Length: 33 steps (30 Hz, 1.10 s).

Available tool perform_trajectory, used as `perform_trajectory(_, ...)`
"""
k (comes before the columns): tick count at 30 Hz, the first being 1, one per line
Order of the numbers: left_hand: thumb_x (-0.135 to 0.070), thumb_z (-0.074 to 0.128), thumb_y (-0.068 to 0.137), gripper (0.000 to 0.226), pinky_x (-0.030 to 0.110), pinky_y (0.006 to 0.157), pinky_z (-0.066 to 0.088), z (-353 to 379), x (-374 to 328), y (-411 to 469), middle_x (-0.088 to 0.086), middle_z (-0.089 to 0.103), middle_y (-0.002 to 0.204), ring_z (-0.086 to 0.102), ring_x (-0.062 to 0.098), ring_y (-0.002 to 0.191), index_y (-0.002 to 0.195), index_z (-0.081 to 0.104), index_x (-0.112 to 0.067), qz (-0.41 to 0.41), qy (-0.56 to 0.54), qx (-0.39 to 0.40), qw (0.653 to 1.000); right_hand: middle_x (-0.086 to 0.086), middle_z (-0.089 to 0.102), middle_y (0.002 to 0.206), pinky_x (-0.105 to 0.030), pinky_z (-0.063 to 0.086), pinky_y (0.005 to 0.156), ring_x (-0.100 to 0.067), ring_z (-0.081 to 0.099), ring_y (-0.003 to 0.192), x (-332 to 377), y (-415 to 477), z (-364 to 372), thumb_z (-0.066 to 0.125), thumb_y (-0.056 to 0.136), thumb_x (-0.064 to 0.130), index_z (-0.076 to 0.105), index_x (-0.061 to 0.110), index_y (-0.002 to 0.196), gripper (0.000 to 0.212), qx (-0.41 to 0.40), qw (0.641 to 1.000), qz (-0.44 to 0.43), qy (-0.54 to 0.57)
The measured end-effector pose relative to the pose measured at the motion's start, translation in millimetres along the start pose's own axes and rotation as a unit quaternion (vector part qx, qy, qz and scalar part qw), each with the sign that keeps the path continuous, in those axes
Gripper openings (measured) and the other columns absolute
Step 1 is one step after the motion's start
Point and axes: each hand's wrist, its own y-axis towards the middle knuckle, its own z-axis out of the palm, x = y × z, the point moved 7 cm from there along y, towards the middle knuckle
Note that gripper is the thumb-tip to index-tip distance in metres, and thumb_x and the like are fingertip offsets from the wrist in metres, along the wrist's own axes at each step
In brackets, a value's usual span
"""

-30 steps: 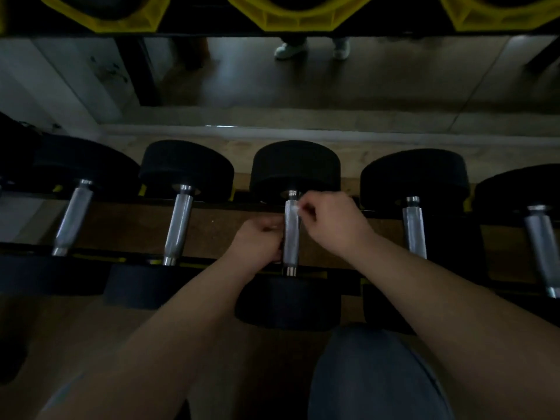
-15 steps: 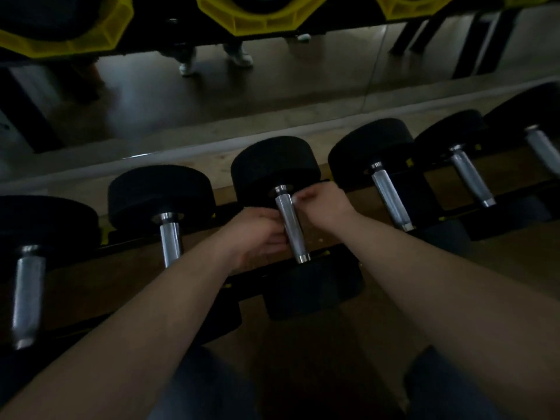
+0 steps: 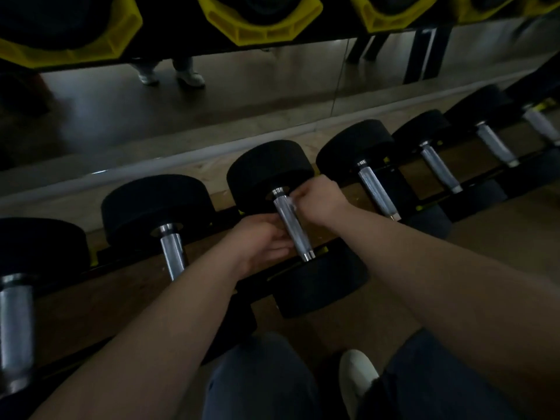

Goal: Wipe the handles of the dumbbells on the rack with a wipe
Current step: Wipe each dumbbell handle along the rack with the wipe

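The right hand (image 3: 318, 198) pinches the wipe (image 3: 291, 204) on the far end of the handle (image 3: 295, 231), whose length runs nearward past the left hand (image 3: 263, 241) (touching it, grip unclear).

forearms (image 3: 169, 322): bare | trousers (image 3: 260, 383): dark blue-grey | shoe (image 3: 357, 377): white, rounded toe

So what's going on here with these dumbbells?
A person is cleaning dumbbells on a rack, seen from their own head camera. Both hands are on the handle of the middle dumbbell. The right hand pinches a small white wipe against the handle's upper end. The left hand sits against the lower half, fingers reaching behind the bar; whether it grips is unclear. The neighbouring handles are untouched.
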Motion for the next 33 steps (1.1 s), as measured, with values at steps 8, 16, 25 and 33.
perform_trajectory(8,0.000,0.046,0.099,0.039,0.024,0.065,0.058,3,-2,9,0.006,0.075,0.109,0.074,0.016,0.091,0.130,0.063,-0.016,-0.007,-0.005,-0.027,1.000,-0.010,0.067,0.092,-0.027,0.045,0.065,-0.024,0.065,0.089,-12,-24,17,0.055,0.098,0.016,0.070,0.003,0.099,0.020,0.203,0.954,-0.045,-0.215)
perform_trajectory(16,0.004,0.051,0.095,0.044,0.027,0.068,0.058,1,1,19,0.008,0.075,0.101,0.074,0.017,0.083,0.132,0.056,-0.020,-0.023,-0.007,-0.063,0.998,0.007,0.068,0.082,-0.020,0.042,0.072,-0.008,0.061,0.081,-23,17,18,0.062,0.097,0.025,0.077,0.023,0.087,0.017,0.053,0.997,-0.034,0.053)
perform_trajectory(25,0.002,0.054,0.094,0.050,0.023,0.055,0.055,-2,2,23,0.006,0.076,0.107,0.076,0.017,0.088,0.138,0.057,-0.021,-0.029,0.015,-0.059,0.998,0.000,0.064,0.075,-0.027,0.043,0.061,-0.015,0.058,0.068,-42,-7,35,0.070,0.088,0.018,0.074,0.016,0.083,0.007,0.364,0.898,-0.112,-0.221)
perform_trajectory(33,-0.003,0.051,0.098,0.038,0.023,0.056,0.054,-1,-4,23,0.007,0.076,0.103,0.077,0.017,0.082,0.132,0.059,-0.019,-0.016,0.057,-0.080,0.995,0.001,0.072,0.082,-0.014,0.044,0.060,-0.006,0.064,0.078,-16,33,6,0.063,0.096,0.020,0.079,0.016,0.089,0.018,0.054,0.989,-0.106,0.090)
